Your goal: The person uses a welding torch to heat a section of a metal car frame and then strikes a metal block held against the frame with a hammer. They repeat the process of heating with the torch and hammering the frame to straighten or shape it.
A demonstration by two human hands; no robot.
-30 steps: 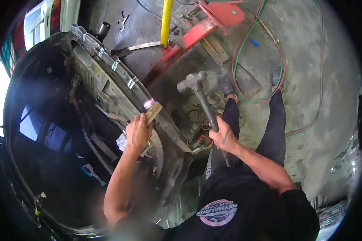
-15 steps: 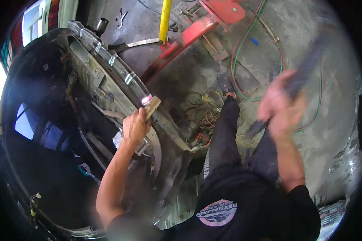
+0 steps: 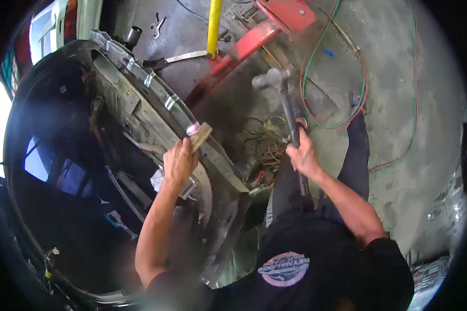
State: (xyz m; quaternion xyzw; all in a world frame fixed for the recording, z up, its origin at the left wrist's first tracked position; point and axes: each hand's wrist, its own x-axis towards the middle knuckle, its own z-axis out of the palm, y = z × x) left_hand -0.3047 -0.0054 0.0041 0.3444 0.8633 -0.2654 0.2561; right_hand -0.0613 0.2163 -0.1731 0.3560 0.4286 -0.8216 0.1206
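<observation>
My left hand (image 3: 180, 163) grips a short wooden block (image 3: 203, 135), its end against the bare metal rear panel (image 3: 174, 111) of a car body. Just beside the block, a bright pinkish spot (image 3: 193, 129) shows on the panel's edge. My right hand (image 3: 305, 157) is closed round the dark handle of a hammer (image 3: 289, 111). The hammer is raised to the right of the panel, head away from me, apart from the block.
Beyond the panel stands a red steel frame (image 3: 257, 39) with a yellow post (image 3: 213, 31). Red and green hoses (image 3: 305, 96) loop over the concrete floor. Tangled wires (image 3: 275, 153) lie near my feet. The dark car trunk (image 3: 62, 223) fills the left side.
My right hand has swung the hammer leftward from far right, toward the panel. The left hand keeps the wooden block at the same spot on the panel.
</observation>
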